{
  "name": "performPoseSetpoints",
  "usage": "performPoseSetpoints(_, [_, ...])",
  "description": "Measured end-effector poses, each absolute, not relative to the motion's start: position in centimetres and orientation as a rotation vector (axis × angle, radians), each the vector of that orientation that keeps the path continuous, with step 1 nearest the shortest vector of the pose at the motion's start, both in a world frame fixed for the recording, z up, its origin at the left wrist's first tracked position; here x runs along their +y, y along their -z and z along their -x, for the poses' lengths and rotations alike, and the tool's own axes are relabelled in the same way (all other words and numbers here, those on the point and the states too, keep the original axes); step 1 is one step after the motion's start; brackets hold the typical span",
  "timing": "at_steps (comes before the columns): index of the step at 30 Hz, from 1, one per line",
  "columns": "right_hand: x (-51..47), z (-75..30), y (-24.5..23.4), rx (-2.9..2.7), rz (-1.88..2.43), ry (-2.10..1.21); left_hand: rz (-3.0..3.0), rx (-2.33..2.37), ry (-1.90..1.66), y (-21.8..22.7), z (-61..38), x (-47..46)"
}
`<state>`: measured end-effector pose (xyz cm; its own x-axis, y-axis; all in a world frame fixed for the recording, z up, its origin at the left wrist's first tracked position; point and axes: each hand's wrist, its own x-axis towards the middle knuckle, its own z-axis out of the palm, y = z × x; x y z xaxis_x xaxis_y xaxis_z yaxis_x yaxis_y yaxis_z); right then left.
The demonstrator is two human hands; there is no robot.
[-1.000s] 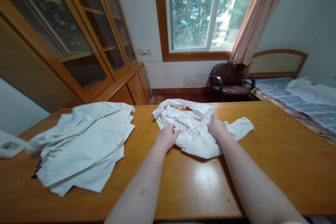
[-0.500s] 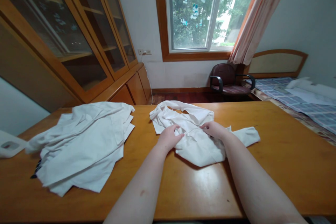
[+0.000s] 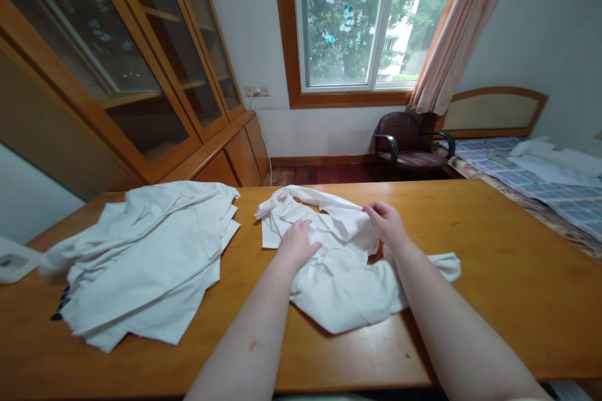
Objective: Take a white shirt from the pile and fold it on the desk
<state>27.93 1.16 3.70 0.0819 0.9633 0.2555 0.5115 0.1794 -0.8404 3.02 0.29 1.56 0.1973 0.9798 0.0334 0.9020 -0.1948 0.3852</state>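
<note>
A crumpled white shirt (image 3: 343, 301) lies on the wooden table in front of me, a sleeve (image 3: 446, 266) sticking out to the right beyond my right forearm. My left hand (image 3: 298, 244) rests on the shirt's left part, fingers spread and thumb apart. At the upper right edge of the cloth, my right hand (image 3: 385, 220) pinches the fabric between thumb and fingers and holds it slightly raised. A gap in the cloth below that hand lets the table show through.
To the left, a pile of white clothes (image 3: 155, 257) covers part of the table (image 3: 508, 301). A white object (image 3: 16, 260) stands at the far left edge. Behind are a glass-door cabinet (image 3: 188, 138), an armchair (image 3: 404, 138) and a bed (image 3: 555, 175).
The shirt has shifted toward me and left, its lower edge now nearer. My right hand has moved up to the far right edge of the cloth; my left hand has moved slightly left.
</note>
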Motion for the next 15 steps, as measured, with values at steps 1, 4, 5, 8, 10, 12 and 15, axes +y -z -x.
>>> performPoseSetpoints(1, [1.4,-28.1,-3.6,-1.557,1.449,-0.505,-2.211,1.761,-0.407,-1.6,-3.0,0.2])
performPoseSetpoints(4, [1.7,-28.0,-2.9,-1.706,1.404,-0.393,-2.277,1.648,-0.431,-1.9,-3.1,0.0])
performPoseSetpoints(5, [1.7,-27.8,-2.6,-1.782,1.394,-0.412,-2.295,1.612,-0.434,-2.0,-3.2,-0.1])
performPoseSetpoints(8, [1.5,-26.6,-1.8,-2.061,1.454,-0.492,-2.329,1.540,-0.445,-2.1,-3.5,-0.3])
performPoseSetpoints(10, [1.6,-26.0,-1.3,-2.208,1.570,-0.501,-2.347,1.507,-0.459,-2.0,-3.7,-0.5])
performPoseSetpoints(12, [1.9,-25.6,-0.7,-2.247,1.678,-0.478,-2.356,1.490,-0.467,-1.9,-3.8,-0.5])
performPoseSetpoints(15, [2.4,-25.9,-0.3,-2.121,1.708,-0.460,-2.354,1.488,-0.468,-1.7,-3.8,-0.5])
